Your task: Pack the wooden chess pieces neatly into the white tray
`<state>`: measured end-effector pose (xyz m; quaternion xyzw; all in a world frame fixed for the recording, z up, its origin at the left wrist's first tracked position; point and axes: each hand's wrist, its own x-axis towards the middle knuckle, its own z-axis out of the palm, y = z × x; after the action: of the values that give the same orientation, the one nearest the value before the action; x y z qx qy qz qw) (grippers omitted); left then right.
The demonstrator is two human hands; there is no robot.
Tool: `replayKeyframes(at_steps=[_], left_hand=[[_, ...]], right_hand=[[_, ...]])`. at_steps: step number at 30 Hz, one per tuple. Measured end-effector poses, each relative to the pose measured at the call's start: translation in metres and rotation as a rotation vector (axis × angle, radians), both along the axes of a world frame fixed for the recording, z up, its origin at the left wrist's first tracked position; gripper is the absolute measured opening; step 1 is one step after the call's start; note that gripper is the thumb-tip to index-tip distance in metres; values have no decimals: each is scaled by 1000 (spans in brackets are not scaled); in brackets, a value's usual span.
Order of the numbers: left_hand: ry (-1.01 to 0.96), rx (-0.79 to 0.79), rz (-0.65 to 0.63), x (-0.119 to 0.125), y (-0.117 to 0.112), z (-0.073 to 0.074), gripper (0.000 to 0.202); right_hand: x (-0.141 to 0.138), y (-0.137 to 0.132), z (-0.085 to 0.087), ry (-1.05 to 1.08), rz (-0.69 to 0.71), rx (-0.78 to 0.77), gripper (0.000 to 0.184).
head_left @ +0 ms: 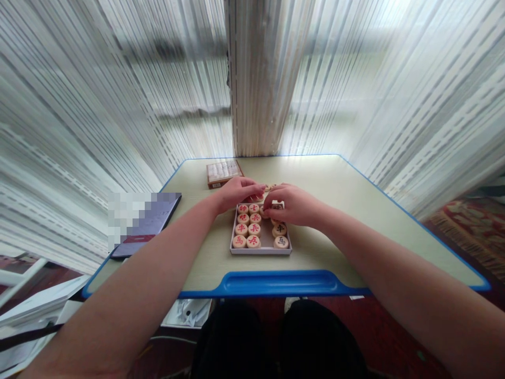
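A shallow white tray [265, 250] lies on the pale desk [347, 210] and holds several round wooden chess pieces [248, 229] with red characters, plus some with dark characters [281, 241]. My left hand [235, 192] hovers over the tray's far left corner, fingers curled and pinched on a piece near its fingertips. At the tray's far right, my right hand [295, 205] is curled with its fingertips pinching a wooden piece [276, 207]. A few loose pieces [270, 187] lie just beyond the tray.
A brown box [222, 172] sits at the desk's far left. A dark purple lid or book [152, 221] overhangs the left edge. Striped curtains surround the desk. A blue groove [276, 283] runs along the front edge.
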<state>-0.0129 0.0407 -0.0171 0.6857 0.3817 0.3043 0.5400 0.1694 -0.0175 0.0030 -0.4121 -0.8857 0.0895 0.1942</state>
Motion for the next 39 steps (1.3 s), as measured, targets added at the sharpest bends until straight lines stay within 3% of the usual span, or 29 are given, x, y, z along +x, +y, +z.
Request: replayKeyframes(at_steps=[23,30,39], left_hand=[[-11,-20,1,1,0,-2,38],[-20,-12,2,1,-1,0,31],[-12,-53,26,2,-3,2,14]], right_hand=[[-4,1,-7,52,1,2,8],[-3,-9,7,69,7,-12,14],[-1,-6,2,-26,21,-39,8]])
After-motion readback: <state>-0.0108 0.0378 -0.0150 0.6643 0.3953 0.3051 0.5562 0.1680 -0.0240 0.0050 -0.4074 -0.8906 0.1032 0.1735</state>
